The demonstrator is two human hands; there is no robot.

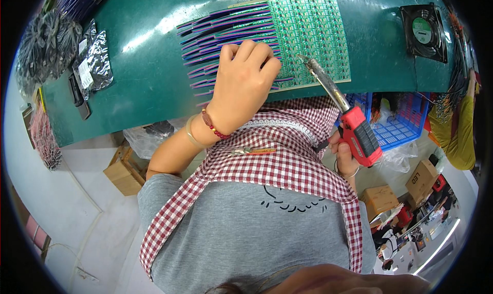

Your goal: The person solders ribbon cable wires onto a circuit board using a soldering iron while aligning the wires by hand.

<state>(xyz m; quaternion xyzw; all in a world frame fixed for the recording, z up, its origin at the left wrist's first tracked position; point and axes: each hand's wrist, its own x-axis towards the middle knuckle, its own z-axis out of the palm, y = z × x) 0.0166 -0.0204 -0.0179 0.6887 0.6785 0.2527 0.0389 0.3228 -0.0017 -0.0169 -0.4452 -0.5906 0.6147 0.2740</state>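
Okay, my right hand [347, 159] wraps the soldering iron [354, 122], slanting up-left; circuit boards [316, 34] right of my curled left hand [246, 70], pinch unclear.

Over on the right of the green surface [138, 88] I can see a square black fan [422, 31] with a green hub. Toward the left lie a shiny dark packet [97, 60] with white labels and, just beside it, a slim black tool [78, 99]; farther left, clear bags [43, 50] bulge with dark contents. Pinkish strands [43, 134] hang past that left end. Down below, there's an open cardboard box [123, 175] on the left and a blue plastic crate [393, 132] on the right.
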